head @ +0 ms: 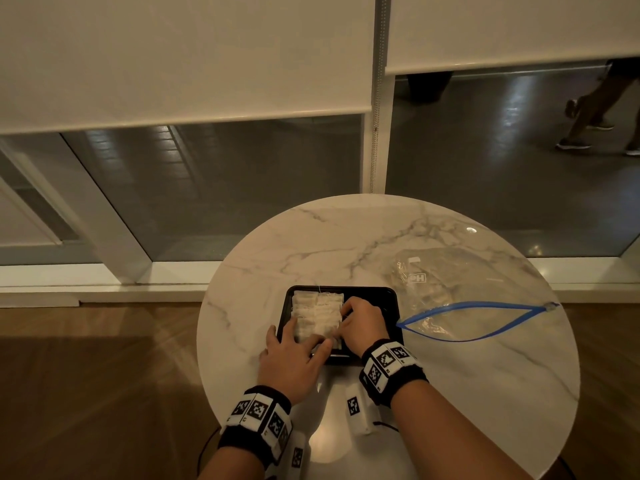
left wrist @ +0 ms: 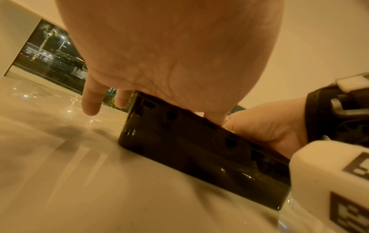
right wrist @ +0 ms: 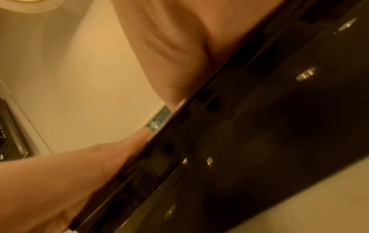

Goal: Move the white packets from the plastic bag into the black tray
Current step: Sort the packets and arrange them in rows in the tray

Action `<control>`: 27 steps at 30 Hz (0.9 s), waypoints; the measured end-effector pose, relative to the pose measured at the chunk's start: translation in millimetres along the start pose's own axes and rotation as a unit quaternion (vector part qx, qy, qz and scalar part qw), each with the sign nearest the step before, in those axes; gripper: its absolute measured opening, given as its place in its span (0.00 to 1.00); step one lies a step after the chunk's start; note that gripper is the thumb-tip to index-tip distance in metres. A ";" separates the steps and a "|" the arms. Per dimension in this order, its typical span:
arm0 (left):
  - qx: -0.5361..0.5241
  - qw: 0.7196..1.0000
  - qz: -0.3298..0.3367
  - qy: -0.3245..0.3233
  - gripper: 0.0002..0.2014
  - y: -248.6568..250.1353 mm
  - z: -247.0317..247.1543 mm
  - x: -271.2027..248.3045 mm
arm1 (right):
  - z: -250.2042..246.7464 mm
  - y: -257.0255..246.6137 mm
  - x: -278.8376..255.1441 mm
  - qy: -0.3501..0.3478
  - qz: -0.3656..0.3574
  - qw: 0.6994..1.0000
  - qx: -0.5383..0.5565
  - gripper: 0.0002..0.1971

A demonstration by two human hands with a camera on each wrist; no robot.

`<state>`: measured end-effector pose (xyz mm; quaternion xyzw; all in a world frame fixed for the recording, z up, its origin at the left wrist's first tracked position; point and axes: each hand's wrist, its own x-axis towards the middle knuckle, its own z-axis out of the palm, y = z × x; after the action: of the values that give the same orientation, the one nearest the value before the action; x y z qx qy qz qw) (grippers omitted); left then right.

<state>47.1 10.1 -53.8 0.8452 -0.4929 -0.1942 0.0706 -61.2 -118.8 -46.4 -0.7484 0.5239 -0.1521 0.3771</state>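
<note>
The black tray (head: 382, 294) sits at the middle of the round marble table. White packets (head: 317, 311) lie in rows in its left part. My left hand (head: 294, 356) rests at the tray's near left corner, fingers stretched onto the nearest packets. My right hand (head: 363, 323) is over the tray's right part, its bent fingers pressing down against the right edge of the packets. The left wrist view shows my left hand (left wrist: 169, 55) over the tray's wall (left wrist: 199, 157) and my right hand (left wrist: 265, 126) at the rim. The right wrist view shows only palm and tray wall (right wrist: 259, 126).
The clear plastic bag (head: 467, 292) with a blue zip lies flat and open-mouthed on the table, right of the tray; I see no packets in it. The table's far half (head: 346, 237) is bare marble. Windows with blinds stand behind, and a person walks outside.
</note>
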 end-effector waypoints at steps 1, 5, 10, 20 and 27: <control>0.006 1.000 0.000 -0.001 0.42 1.1 -1.3 -1.5 | 1.0 0.3 1.6 0.001 0.001 1.000 0.003 0.17; 0.004 1.000 0.002 0.004 0.42 -4.1 3.3 3.6 | 1.1 -1.5 3.4 -0.003 0.009 1.000 0.016 0.16; 0.007 1.000 0.004 0.006 0.39 -2.8 1.3 1.9 | -0.1 -2.6 1.7 -0.008 0.015 1.000 0.017 0.15; 0.010 1.000 -0.017 0.000 0.24 6.4 -8.4 -7.3 | -35.2 -7.9 -33.9 0.086 -0.056 0.986 0.128 0.07; -0.066 0.978 0.085 0.178 0.18 41.3 -27.9 -16.4 | -90.3 2.8 -62.7 0.144 -0.069 0.952 0.261 0.07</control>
<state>17.7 1.4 -11.2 0.8149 -0.5283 -0.0656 0.2292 -144.7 -99.5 22.4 -0.6283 0.4619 -0.4150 0.4686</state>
